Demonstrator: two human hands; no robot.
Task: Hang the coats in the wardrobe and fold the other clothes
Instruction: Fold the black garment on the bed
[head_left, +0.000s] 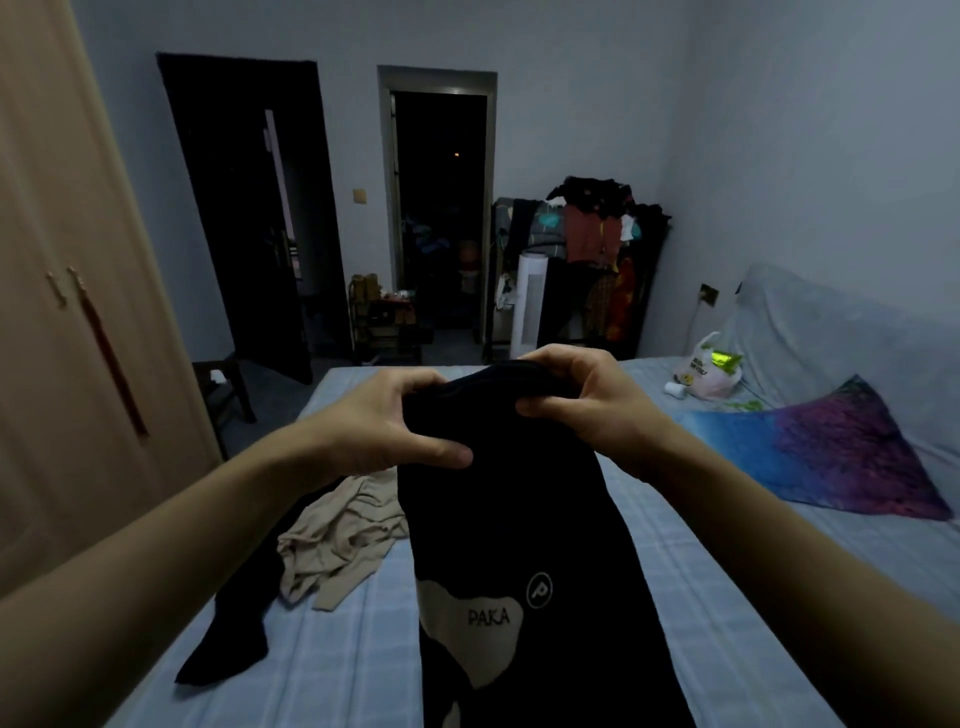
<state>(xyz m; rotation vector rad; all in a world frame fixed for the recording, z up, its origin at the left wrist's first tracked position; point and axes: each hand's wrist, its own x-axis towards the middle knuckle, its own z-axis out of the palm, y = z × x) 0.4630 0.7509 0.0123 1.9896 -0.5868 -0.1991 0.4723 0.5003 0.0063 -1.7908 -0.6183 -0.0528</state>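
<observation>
Both hands clamp the top edge of a black garment (514, 519): left hand (384, 431) and right hand (582, 400), fingers curled into the fabric. It hangs over the bed (727, 597), its beige patch reading "PAKA" beside a circled "P". A beige garment (337, 540) lies crumpled near the bed's left edge; the wardrobe (67, 312) stands left.

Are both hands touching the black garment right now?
Touching. The head view shows the left hand and right hand gripping the top edge of the black garment, fingers curled around the fabric.
</observation>
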